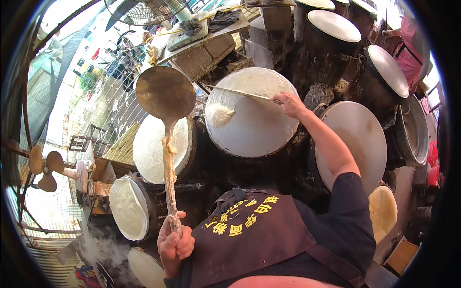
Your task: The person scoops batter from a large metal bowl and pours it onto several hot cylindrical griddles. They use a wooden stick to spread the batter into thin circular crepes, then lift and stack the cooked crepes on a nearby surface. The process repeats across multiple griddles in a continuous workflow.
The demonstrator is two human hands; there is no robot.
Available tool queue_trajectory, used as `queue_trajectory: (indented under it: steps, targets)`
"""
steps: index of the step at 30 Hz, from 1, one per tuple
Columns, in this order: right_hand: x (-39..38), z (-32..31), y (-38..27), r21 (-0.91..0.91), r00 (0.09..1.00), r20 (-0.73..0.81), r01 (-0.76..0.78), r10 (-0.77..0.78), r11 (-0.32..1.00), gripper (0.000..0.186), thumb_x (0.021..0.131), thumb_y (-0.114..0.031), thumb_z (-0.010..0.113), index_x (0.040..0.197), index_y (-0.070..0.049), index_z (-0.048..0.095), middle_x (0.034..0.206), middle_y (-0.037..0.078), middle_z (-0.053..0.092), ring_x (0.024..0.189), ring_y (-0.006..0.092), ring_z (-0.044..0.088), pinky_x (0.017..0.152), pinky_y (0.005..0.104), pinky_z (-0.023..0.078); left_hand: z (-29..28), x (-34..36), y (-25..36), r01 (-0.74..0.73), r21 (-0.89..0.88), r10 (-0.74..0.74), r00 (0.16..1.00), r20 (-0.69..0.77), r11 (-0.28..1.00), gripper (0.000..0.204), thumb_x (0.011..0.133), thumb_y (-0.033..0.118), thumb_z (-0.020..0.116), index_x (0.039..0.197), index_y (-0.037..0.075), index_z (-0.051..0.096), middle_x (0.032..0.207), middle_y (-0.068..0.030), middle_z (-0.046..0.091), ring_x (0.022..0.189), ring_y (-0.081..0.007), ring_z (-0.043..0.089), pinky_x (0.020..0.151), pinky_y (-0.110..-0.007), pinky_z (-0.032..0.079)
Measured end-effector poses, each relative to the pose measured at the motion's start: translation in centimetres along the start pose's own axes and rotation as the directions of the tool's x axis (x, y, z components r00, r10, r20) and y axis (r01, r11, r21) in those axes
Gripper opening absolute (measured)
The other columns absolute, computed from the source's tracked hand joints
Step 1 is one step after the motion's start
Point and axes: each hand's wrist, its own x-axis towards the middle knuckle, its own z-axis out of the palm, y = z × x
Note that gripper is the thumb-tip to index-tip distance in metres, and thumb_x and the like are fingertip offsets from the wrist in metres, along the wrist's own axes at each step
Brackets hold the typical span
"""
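Left hand fingers wrap the ladle — apparently raised for clearance — while the right hand, fingers curled, grips a stick over the far griddle.

The right arm stretches toward the far side, its bare forearm slanting left from a bent elbow to the right grip, which is curled closed with the back of the hand upward. The left grip is nearer and farther left, closed in 1 firm fist, its wrist just below and little of the left forearm showing.
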Motion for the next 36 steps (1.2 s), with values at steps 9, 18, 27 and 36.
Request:
queue_trajectory:
  steps: [9, 18, 27, 36]
  targets:
    - [-2.2, -3.3, -0.3, -0.005, 0.986, 0.161, 0.056, -0.054, 0.998, 0.036, 0.071, 0.006, 0.053, 0.098, -0.01, 0.07, 0.091, 0.012, 0.064, 0.092, 0.0294, 0.062, 0.082, 0.037, 0.049, 0.1, 0.3, 0.0, 0.039, -0.043, -0.037, 0.999, 0.035, 0.998, 0.052, 0.095, 0.019, 0.054, 0.14, 0.006, 0.032, 0.06, -0.0011, 0.038, 0.041, -0.0056, 0.03, 0.032, -0.019, 0.027]
    - [-3.1, -2.6, -0.2, 0.002, 0.961, 0.249, 0.12, -0.117, 0.993, 0.03, 0.076, 0.004, 0.051, 0.097, -0.012, 0.068, 0.095, 0.01, 0.064, 0.095, 0.0294, 0.06, 0.083, 0.0376, 0.047, 0.8, 0.1, -0.7, 0.043, -0.045, -0.041, 0.998, 0.043, 0.998, 0.052, 0.095, 0.019, 0.053, 0.141, 0.006, 0.031, 0.06, -0.0015, 0.038, 0.042, -0.0057, 0.03, 0.032, -0.019, 0.028]
    - [-4.5, -2.3, -0.3, -0.092, 0.983, 0.143, 0.133, -0.119, 0.987, 0.028, 0.077, -0.001, 0.053, 0.098, -0.014, 0.067, 0.096, 0.01, 0.062, 0.097, 0.0306, 0.059, 0.082, 0.0379, 0.047, 1.7, -0.4, -1.4, 0.052, -0.037, -0.051, 0.998, 0.021, 0.998, 0.051, 0.096, 0.019, 0.052, 0.141, 0.006, 0.031, 0.059, -0.001, 0.038, 0.041, -0.0047, 0.029, 0.031, -0.019, 0.028]
    - [-22.2, -8.3, -0.7, -0.036, 0.968, -0.091, -0.237, 0.233, 0.971, 0.04, 0.073, 0.007, 0.054, 0.107, -0.012, 0.064, 0.093, 0.008, 0.063, 0.093, 0.0237, 0.061, 0.081, 0.0343, 0.049, -0.8, 0.7, -0.4, 0.104, -0.05, -0.097, 0.988, 0.123, 0.993, 0.051, 0.097, 0.019, 0.05, 0.141, 0.004, 0.029, 0.06, -0.0003, 0.036, 0.041, -0.0044, 0.028, 0.031, -0.018, 0.027]
